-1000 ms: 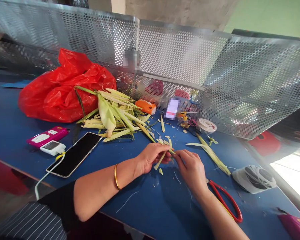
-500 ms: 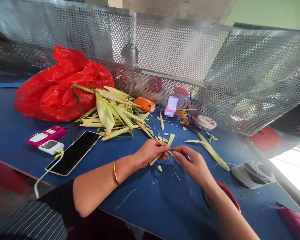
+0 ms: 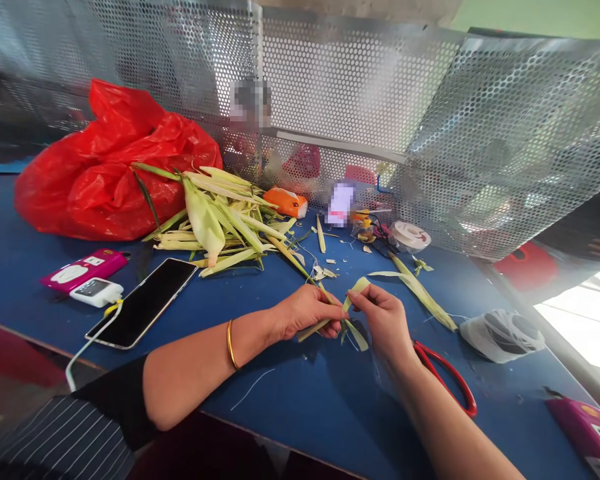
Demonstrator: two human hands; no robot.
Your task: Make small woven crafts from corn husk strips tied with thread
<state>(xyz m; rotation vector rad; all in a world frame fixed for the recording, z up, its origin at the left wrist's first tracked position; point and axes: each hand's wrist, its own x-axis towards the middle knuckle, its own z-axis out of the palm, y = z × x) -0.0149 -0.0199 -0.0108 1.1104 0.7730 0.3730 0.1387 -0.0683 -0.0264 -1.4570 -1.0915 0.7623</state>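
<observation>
Near the middle of the blue table, my left hand (image 3: 313, 311) pinches a small bunch of pale green corn husk strips (image 3: 358, 337), their ends poking out past the fingers. My right hand (image 3: 385, 321) is just beside it, thumb and fingers closed on the upper end of a husk strip (image 3: 361, 285). That strip runs down to the left fingertips. Under my right forearm lie scissors with a red handle (image 3: 467, 393), their blades hidden. Behind my left hand rests a heap of corn husks (image 3: 240, 230), and a longer husk (image 3: 425, 300) lies to the right.
A red plastic bag (image 3: 115, 180) bulges at the back left. In front of it are a black phone (image 3: 147, 303), a magenta box (image 3: 85, 272) and a cabled white device (image 3: 97, 292). An orange tissue pack (image 3: 285, 201), tape roll (image 3: 410, 235) and plastic-wrapped spool (image 3: 503, 335) stand farther right. Perforated metal panels (image 3: 340, 80) border the back.
My right hand has lifted slightly and now holds a strip end raised above my left fingers. Strip ends now hang lower between the hands. More of the scissors' red handle shows.
</observation>
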